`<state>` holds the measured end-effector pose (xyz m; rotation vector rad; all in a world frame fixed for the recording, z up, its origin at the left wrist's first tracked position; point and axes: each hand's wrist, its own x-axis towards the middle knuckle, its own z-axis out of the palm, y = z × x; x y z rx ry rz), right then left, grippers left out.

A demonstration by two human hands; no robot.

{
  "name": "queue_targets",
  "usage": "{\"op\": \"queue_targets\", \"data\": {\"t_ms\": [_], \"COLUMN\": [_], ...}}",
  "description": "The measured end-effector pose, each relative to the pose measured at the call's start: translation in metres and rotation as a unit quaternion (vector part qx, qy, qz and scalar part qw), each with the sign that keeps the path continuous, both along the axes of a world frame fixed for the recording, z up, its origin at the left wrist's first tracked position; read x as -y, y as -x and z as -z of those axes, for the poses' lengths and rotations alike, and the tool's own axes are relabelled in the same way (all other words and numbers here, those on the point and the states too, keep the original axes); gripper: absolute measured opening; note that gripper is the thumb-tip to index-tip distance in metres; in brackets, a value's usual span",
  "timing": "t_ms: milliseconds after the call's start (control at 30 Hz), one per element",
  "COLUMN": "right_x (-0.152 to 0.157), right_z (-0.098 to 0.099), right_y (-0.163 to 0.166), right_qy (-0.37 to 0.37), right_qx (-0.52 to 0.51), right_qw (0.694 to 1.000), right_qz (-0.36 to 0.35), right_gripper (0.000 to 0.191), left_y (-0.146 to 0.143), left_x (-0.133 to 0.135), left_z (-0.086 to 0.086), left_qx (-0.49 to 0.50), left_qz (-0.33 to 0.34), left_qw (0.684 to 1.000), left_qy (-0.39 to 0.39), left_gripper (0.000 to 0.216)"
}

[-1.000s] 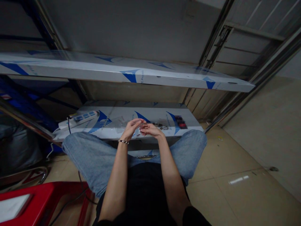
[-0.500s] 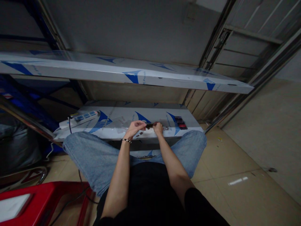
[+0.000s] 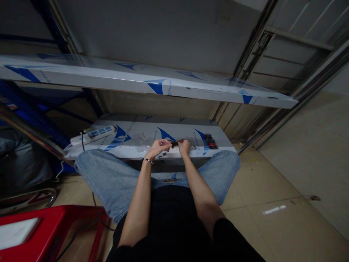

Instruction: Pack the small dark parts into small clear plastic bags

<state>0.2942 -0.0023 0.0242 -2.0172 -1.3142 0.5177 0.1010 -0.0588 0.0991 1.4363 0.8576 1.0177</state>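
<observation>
Over the film-covered lower shelf (image 3: 136, 125), mid-frame, your left hand (image 3: 160, 146) and right hand (image 3: 184, 146) pinch a small dark piece (image 3: 175, 144) (detail unclear); the next move calls for steadiness.

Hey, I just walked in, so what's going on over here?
A person sits at a low shelf, both hands close together. The left hand and right hand hold a small dark piece between them, too small to identify. Small dark bits lie just below the left hand, and a power strip rests toward the shelf's left end.
</observation>
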Motion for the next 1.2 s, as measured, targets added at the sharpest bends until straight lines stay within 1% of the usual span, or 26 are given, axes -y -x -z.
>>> {"op": "queue_targets", "data": {"t_ms": [67,133,200,267,333,400,467,500,600,667,733,767,867,933,1000,1100,1167,1200], "right_x": [0.001,0.006,0.015,0.025,0.034,0.041,0.044,0.046,0.05,0.053,0.054,0.054,0.049,0.046,0.044,0.045,0.046,0.047], "right_z": [-0.012,-0.025,-0.037,-0.05,-0.063,-0.074,-0.083,-0.086,-0.095,-0.1,-0.103,-0.104,-0.102,-0.098,-0.093,-0.087,-0.084,-0.083], "right_y": [0.004,0.012,0.021,0.028,0.031,0.03,0.03,0.03,0.032,0.035,0.035,0.034,0.026,0.019,0.014,0.011,0.013,0.015], "right_qy": [-0.066,-0.141,-0.181,-0.19,-0.182,-0.168,-0.156,-0.153,-0.158,-0.163,-0.173,-0.181,-0.215,-0.221,-0.188,-0.079,-0.019,-0.004], "right_qx": [-0.097,-0.228,-0.329,-0.377,-0.378,-0.355,-0.316,-0.287,-0.193,-0.163,-0.166,-0.172,-0.189,-0.211,-0.246,-0.293,-0.303,-0.302], "right_qw": [0.993,0.963,0.923,0.891,0.876,0.871,0.875,0.882,0.906,0.905,0.897,0.897,0.907,0.908,0.902,0.885,0.866,0.857], "right_qz": [0.007,-0.015,-0.082,-0.165,-0.237,-0.294,-0.332,-0.341,-0.343,-0.358,-0.37,-0.366,-0.308,-0.286,-0.301,-0.354,-0.397,-0.418], "right_gripper": [0.024,0.026,0.03,0.031,0.03,0.026,0.021,0.018,0.008,0.007,0.007,0.008,0.013,0.014,0.021,0.039,0.044,0.043], "left_y": [-0.001,-0.003,-0.006,-0.007,-0.006,-0.005,-0.004,-0.004,-0.005,-0.005,-0.004,-0.003,0.0,0.0,0.001,0.004,0.007,0.009], "left_x": [0.0,0.0,0.0,-0.002,-0.005,-0.008,-0.009,-0.01,-0.009,-0.008,-0.005,-0.004,-0.002,-0.001,-0.001,0.0,0.0,0.0], "left_z": [0.003,0.005,0.008,0.011,0.013,0.014,0.016,0.016,0.016,0.015,0.012,0.01,0.005,0.003,0.0,-0.003,-0.005,-0.007], "left_qx": [-0.013,-0.013,-0.005,0.001,0.004,0.003,0.003,0.001,-0.012,-0.016,-0.001,0.01,0.05,0.089,0.139,0.214,0.249,0.256], "left_qz": [0.015,0.026,0.027,0.013,-0.01,-0.03,-0.04,-0.044,-0.054,-0.057,-0.054,-0.053,-0.059,-0.063,-0.064,-0.08,-0.103,-0.112], "left_qw": [1.0,1.0,1.0,1.0,1.0,1.0,0.999,0.999,0.998,0.998,0.999,0.999,0.997,0.994,0.988,0.973,0.963,0.96], "left_qy": [-0.004,0.002,0.011,0.014,0.01,0.002,-0.001,0.0,0.0,-0.006,-0.005,-0.002,0.011,0.017,0.023,0.024,0.017,0.012], "left_gripper": [0.032,0.032,0.032,0.034,0.035,0.033,0.03,0.028,0.021,0.02,0.024,0.027,0.035,0.037,0.038,0.037,0.038,0.038]}}
